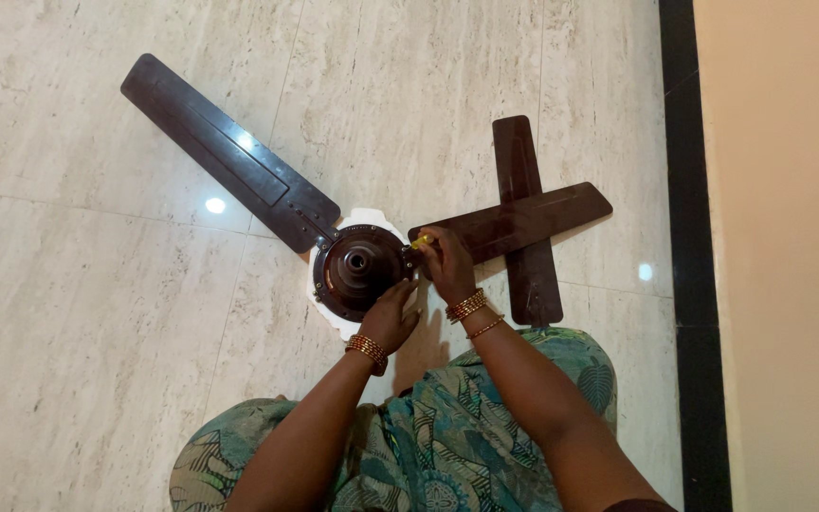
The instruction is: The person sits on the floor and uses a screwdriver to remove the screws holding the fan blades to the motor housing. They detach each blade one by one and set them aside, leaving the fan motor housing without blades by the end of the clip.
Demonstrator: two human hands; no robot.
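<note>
The floor (97, 313) is shiny pale stone tile with soft grey streaks, and a black strip runs along a plain peach wall (789, 237) on the right. On the floor lies a dark brown ceiling fan, seen from above. Its round dark brown metal motor body (360, 269) sits on a flat white pad (326, 313). One long dark brown fan blade (225, 147) is joined to the motor and points up to the left. A second dark brown blade (523, 220) reaches from the motor out to the right, and it lies across a third dark brown blade (528, 256) that rests loose on the floor, well apart from the motor. The person sits on the floor in a green patterned dress (447, 446), with gold bangles on both wrists. The left hand (392, 316) is spread flat and half open, resting on the near edge of the motor as if to keep it from turning. The right hand (445, 258) is curled tight around a small yellow tool handle (421, 242), pressed right where the second blade meets the motor. It looks like the step now is working a screw at that blade's joint; whether it is going in or coming out I cannot tell. The next move seems to call for steady turning with the right hand, the tip kept straight in the screw, and the left hand holding the motor firm so nothing slips. The screw itself is hidden under the fingers.
</note>
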